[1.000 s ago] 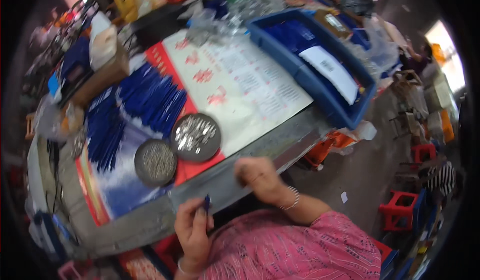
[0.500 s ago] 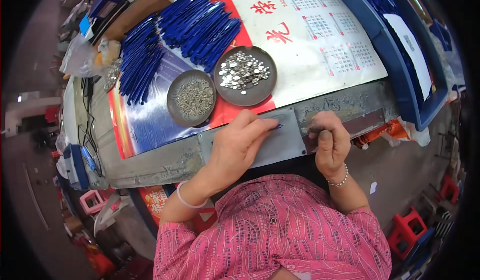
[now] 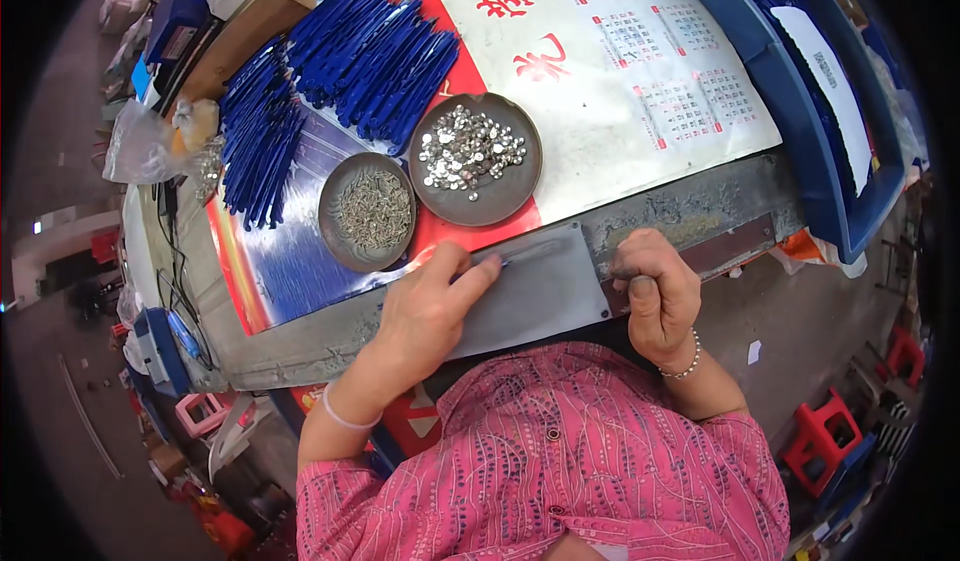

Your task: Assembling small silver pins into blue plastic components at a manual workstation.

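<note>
My left hand point(image 3: 425, 306) is over the left part of a grey metal plate point(image 3: 545, 301) at the bench's near edge. Its thumb and forefinger are pinched on a slim dark-blue piece point(image 3: 506, 263), whose tip shows past the thumb; most of it is hidden by the fingers. Beyond that hand stand a round dish of small silvery discs point(image 3: 472, 151) and a smaller dish of tiny metal pins point(image 3: 372, 211). My right hand point(image 3: 658, 296) is closed beside the plate's right edge, fingers curled in against the thumb. Whatever it holds is hidden.
Two heaps of slim dark-blue pieces point(image 3: 375, 61) lie behind the dishes, on a printed poster sheet point(image 3: 620, 151). A blue plastic bin point(image 3: 795, 131) bounds the bench on the right. Cardboard boxes point(image 3: 245, 26) and a clear plastic bag point(image 3: 140, 146) crowd the far left.
My left hand has moved left along the plate with the blue piece, baring more of the plate. My right hand stays closed in nearly the same place. The whole view has shifted slightly.
</note>
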Available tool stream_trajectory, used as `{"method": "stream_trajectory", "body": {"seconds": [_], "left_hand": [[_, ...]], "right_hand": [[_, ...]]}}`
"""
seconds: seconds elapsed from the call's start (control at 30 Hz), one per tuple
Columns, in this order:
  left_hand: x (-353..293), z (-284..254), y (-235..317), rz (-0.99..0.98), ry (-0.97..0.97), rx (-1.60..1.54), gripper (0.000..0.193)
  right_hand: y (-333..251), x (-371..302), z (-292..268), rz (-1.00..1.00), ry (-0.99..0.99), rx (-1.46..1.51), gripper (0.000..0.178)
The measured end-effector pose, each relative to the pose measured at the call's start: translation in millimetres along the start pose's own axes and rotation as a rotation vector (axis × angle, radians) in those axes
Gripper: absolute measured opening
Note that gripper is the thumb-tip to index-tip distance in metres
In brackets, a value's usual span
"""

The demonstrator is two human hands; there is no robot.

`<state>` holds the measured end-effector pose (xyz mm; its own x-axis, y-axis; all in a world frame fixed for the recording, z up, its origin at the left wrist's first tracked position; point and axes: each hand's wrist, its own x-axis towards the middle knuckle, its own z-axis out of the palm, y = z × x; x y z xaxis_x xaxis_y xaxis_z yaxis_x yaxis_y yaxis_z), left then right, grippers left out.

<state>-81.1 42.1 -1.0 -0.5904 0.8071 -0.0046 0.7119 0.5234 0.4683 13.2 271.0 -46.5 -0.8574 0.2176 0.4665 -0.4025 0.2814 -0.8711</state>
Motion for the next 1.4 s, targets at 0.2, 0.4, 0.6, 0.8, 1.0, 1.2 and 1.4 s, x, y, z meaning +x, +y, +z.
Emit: {"method": "stream_trajectory", "body": {"seconds": [0.2, 0.4, 0.6, 0.8, 1.0, 1.2, 1.4], "left_hand": [[-8, 0, 0, -0.092, 0.027, 0.004, 0.032], [32, 11, 27, 0.047, -0.015, 0.023, 0.027], [-13, 4, 10, -0.064, 0.013, -0.005, 0.028], [-65, 3, 33, -0.471, 0.304, -1.134, 0.027], [-76, 21, 49, -0.384, 0.515, -1.523, 0.032], [-80, 36, 61, -0.261, 0.648, -1.541, 0.031], [-80, 53, 68, -0.175, 0.873, -1.246, 0.031]], "right_hand": [[2, 3, 3, -0.053, 0.020, -0.009, 0.015], [-5, 1, 7, 0.019, -0.002, -0.071, 0.013], [-10, -5, 11, 0.049, -0.027, -0.101, 0.011], [-57, 2, 45, 0.129, -0.225, 0.046, 0.004], [-65, 11, 80, 0.192, -0.405, 0.094, 0.009], [-59, 10, 102, -0.076, -0.324, 0.025, 0.014], [-61, -1, 114, -0.243, -0.213, -0.190, 0.014]]}}
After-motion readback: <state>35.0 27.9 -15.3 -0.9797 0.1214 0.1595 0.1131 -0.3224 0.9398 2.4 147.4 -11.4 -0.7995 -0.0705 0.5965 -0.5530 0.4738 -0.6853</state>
